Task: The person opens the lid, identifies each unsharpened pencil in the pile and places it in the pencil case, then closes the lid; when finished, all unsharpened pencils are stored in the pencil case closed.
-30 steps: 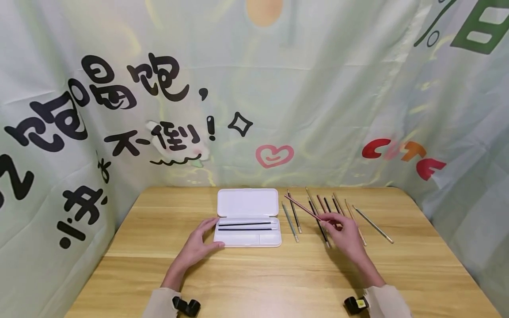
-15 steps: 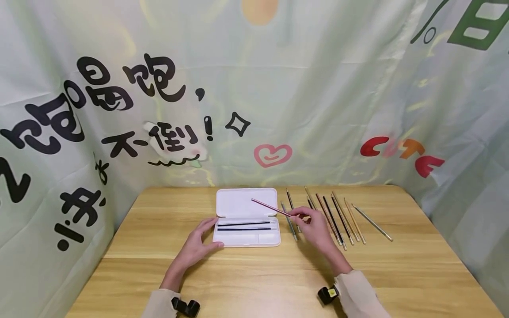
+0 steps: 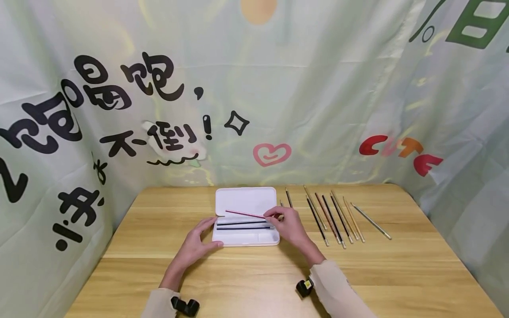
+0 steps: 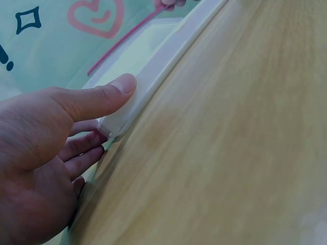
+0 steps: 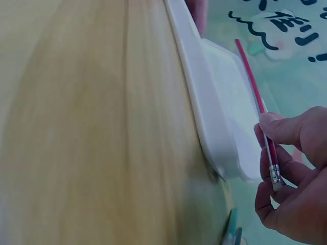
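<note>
A white pencil case (image 3: 234, 239) lies with its lid (image 3: 244, 198) folded back. Two dark pencils (image 3: 242, 228) lie lengthwise inside. My left hand (image 3: 193, 242) holds the case's left end; in the left wrist view the thumb (image 4: 115, 94) lies along the front edge, with fingers round the corner. Over the case's right back part, my right hand (image 3: 289, 224) pinches a red pencil (image 3: 243, 213) near its eraser end. In the right wrist view the metal ferrule and pale eraser (image 5: 276, 179) stick out below the fingers, and the tip points left across the case.
Several loose pencils (image 3: 338, 216) lie spread on the wooden table (image 3: 246, 278) right of the case, a grey one (image 3: 371, 221) farthest out. Others (image 3: 289, 198) lie partly behind the right hand. A printed curtain (image 3: 318, 97) hangs behind and at both sides.
My right hand has carried the red pencil left from the loose pencils to over the case, lowering and levelling it. The left hand has stayed at the case.
</note>
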The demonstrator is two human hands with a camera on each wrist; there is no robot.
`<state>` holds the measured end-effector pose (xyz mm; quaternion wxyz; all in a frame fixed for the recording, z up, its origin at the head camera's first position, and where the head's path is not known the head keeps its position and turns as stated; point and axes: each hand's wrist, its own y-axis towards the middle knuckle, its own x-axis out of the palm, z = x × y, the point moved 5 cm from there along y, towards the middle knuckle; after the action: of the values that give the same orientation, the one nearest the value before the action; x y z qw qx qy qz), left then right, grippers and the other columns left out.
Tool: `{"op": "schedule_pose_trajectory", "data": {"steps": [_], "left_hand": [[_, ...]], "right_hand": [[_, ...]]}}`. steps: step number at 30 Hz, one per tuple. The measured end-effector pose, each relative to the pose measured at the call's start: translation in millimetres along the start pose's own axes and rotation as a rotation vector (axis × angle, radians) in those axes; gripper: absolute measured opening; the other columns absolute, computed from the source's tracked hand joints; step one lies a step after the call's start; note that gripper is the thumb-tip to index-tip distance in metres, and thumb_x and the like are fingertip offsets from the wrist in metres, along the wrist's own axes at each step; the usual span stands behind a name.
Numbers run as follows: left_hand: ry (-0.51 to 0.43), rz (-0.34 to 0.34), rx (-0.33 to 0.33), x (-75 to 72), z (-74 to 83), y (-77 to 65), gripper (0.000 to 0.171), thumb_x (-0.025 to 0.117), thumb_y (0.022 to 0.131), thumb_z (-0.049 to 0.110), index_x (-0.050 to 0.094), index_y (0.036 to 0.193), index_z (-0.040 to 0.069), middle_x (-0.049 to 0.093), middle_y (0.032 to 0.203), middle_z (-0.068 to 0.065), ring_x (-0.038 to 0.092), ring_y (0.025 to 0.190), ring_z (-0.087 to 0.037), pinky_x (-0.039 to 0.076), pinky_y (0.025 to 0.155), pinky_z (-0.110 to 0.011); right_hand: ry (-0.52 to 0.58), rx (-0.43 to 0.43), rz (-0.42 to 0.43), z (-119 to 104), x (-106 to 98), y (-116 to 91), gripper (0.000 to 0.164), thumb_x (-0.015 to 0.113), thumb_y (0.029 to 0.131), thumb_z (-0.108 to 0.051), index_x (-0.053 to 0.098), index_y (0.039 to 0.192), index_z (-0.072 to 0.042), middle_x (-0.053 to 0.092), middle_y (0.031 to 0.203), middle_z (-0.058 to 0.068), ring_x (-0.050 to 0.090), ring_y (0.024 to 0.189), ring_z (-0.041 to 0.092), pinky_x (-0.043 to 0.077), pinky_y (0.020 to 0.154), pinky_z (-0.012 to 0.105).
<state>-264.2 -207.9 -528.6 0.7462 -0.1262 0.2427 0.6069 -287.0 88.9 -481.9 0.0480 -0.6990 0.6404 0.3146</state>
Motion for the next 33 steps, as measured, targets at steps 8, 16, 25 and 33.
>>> {"op": "schedule_pose_trajectory", "data": {"steps": [8, 16, 25, 33], "left_hand": [[-0.007, 0.001, 0.005, -0.1, 0.0, 0.2, 0.083, 0.09, 0.081, 0.028, 0.051, 0.152, 0.01, 0.045, 0.157, -0.013, 0.035, 0.147, -0.039, 0.024, 0.119, -0.063], [0.002, -0.003, -0.008, -0.2, 0.6, -0.4, 0.084, 0.09, 0.081, 0.028, 0.05, 0.152, 0.01, 0.044, 0.157, -0.013, 0.034, 0.147, -0.039, 0.024, 0.119, -0.062], [0.008, -0.004, -0.001, -0.7, 0.0, -0.4, 0.084, 0.09, 0.081, 0.029, 0.05, 0.153, 0.011, 0.043, 0.157, -0.013, 0.034, 0.148, -0.04, 0.025, 0.119, -0.063], [0.009, -0.002, 0.003, 0.3, -1.1, 0.3, 0.084, 0.09, 0.081, 0.029, 0.05, 0.153, 0.011, 0.044, 0.157, -0.012, 0.034, 0.148, -0.039, 0.025, 0.119, -0.062]], "right_hand": [[-0.123, -0.037, -0.1, -4, 24, 6, 0.008, 0.08, 0.088, -0.002, 0.081, 0.089, -0.01, 0.077, 0.094, 0.002, 0.07, 0.086, 0.016, 0.058, 0.076, 0.032], [-0.194, -0.03, -0.108, -5, 30, 7, 0.007, 0.081, 0.087, -0.003, 0.082, 0.088, -0.01, 0.077, 0.095, 0.002, 0.071, 0.093, 0.02, 0.057, 0.083, 0.04], [-0.177, -0.007, -0.131, -5, 31, 8, 0.005, 0.079, 0.09, -0.007, 0.08, 0.093, -0.01, 0.075, 0.089, -0.003, 0.067, 0.08, 0.011, 0.055, 0.073, 0.031], [-0.058, 0.034, -0.092, -4, 18, 6, 0.01, 0.078, 0.089, -0.002, 0.079, 0.097, -0.008, 0.073, 0.086, -0.004, 0.066, 0.079, 0.011, 0.054, 0.066, 0.025]]}}
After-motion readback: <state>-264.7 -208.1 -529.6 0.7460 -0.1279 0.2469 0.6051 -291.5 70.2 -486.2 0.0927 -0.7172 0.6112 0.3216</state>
